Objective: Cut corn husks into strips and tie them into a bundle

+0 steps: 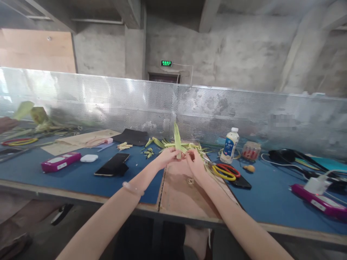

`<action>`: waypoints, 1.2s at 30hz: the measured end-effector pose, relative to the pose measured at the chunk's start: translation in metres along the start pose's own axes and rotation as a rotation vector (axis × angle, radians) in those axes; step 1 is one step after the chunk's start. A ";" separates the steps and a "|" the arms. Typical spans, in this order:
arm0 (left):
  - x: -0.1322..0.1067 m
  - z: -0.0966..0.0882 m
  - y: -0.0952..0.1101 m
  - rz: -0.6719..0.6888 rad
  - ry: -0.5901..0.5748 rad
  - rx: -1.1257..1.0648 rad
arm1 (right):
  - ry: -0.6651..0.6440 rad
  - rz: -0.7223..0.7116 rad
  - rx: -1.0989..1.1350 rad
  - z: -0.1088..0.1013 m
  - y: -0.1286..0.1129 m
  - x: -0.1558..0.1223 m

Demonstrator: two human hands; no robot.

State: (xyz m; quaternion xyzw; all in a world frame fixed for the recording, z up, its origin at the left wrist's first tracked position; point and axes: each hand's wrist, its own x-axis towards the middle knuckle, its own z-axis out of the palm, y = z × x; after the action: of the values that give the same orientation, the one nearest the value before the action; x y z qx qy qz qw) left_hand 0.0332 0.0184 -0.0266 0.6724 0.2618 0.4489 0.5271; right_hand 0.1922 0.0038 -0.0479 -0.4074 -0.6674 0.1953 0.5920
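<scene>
Above the brown board [184,187], my left hand [169,156] pinches the lower end of an upright, pale green leaf strip [177,137]. The strip tapers to a point at the top. Close beside it, my right hand [193,159] has its fingertips closed near the strip's base; what lies between them is too small to make out. Behind both hands spreads a heap of green leaf strips [159,143]. A small coil of pale string or fibre [190,181] rests on the board below my hands.
On the right are scissors with red and yellow handles [225,172], a dark phone [242,182], a bottle [230,146] and a purple power strip [320,202]. To the left lie a black phone [112,165] and another power strip [61,161]. Another person's hand [8,124] shows far left.
</scene>
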 end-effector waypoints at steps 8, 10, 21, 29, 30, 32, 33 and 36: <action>-0.004 0.003 0.000 -0.021 -0.129 0.141 | -0.011 -0.137 -0.118 0.000 0.000 0.000; -0.004 0.002 0.000 -0.013 -0.152 0.163 | 0.008 -0.134 -0.114 0.001 0.004 0.001; -0.006 0.003 0.001 -0.007 -0.181 0.222 | 0.020 -0.057 -0.119 0.001 0.002 0.001; -0.007 0.006 0.004 -0.058 -0.166 0.152 | 0.064 -0.011 -0.135 0.000 0.000 0.001; -0.008 0.006 0.004 -0.063 -0.163 0.138 | 0.067 -0.007 -0.136 0.000 0.000 0.001; -0.008 0.007 0.005 -0.073 -0.160 0.116 | 0.068 0.002 -0.138 -0.001 0.000 0.001; -0.009 0.007 0.005 -0.078 -0.159 0.107 | 0.067 0.006 -0.139 -0.001 0.000 0.001; -0.009 0.008 0.006 -0.081 -0.153 0.086 | 0.061 0.014 -0.140 -0.002 -0.002 0.001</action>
State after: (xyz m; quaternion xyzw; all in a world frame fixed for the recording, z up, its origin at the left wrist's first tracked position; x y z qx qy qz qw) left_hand 0.0356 0.0056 -0.0245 0.7155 0.2667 0.3629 0.5340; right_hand 0.1934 0.0031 -0.0453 -0.4581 -0.6582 0.1396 0.5809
